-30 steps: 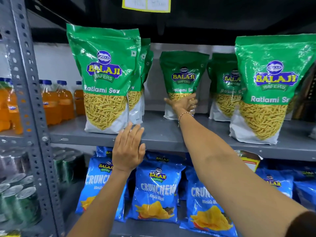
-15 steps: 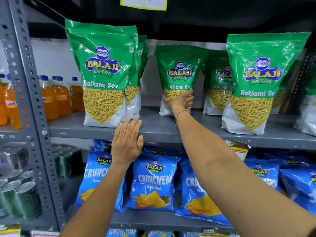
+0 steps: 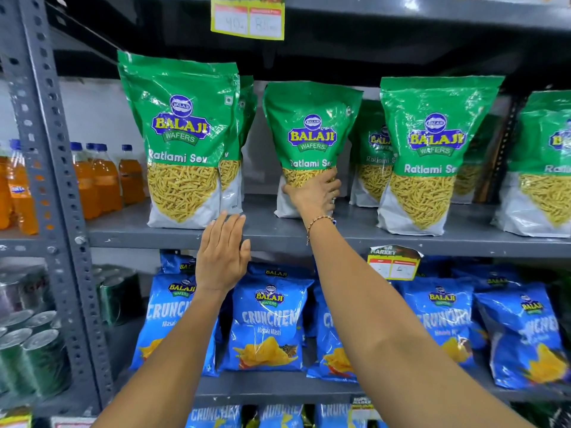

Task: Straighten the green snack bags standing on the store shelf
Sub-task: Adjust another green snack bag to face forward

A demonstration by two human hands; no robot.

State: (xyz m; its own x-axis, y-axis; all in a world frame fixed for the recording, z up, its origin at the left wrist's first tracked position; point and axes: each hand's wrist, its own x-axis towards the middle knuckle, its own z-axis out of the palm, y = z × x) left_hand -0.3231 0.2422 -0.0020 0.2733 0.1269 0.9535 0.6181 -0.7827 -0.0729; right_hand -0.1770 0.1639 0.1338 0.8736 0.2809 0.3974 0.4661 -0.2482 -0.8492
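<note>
Several green Balaji Ratlami Sev bags stand on the grey shelf [image 3: 278,234]. My right hand [image 3: 313,193] grips the lower front of the middle green bag [image 3: 310,125], which stands upright a little back from the shelf edge. The left green bag [image 3: 182,137] stands at the front with more bags behind it. Another green bag [image 3: 432,149] stands to the right, with one [image 3: 369,156] behind it. My left hand [image 3: 222,257] hovers flat and open by the shelf's front edge, just below the left bag and holding nothing.
Blue Crunchem chip bags [image 3: 268,322] fill the shelf below. Orange drink bottles [image 3: 102,183] stand left of the grey perforated upright [image 3: 58,193]. Green cans [image 3: 34,350] sit lower left. A yellow price tag [image 3: 247,18] hangs overhead and another [image 3: 394,264] on the shelf edge.
My right hand has drawn the middle green bag forward toward the shelf front. My left hand stays by the shelf edge. The camera view has shifted closer and to the right.
</note>
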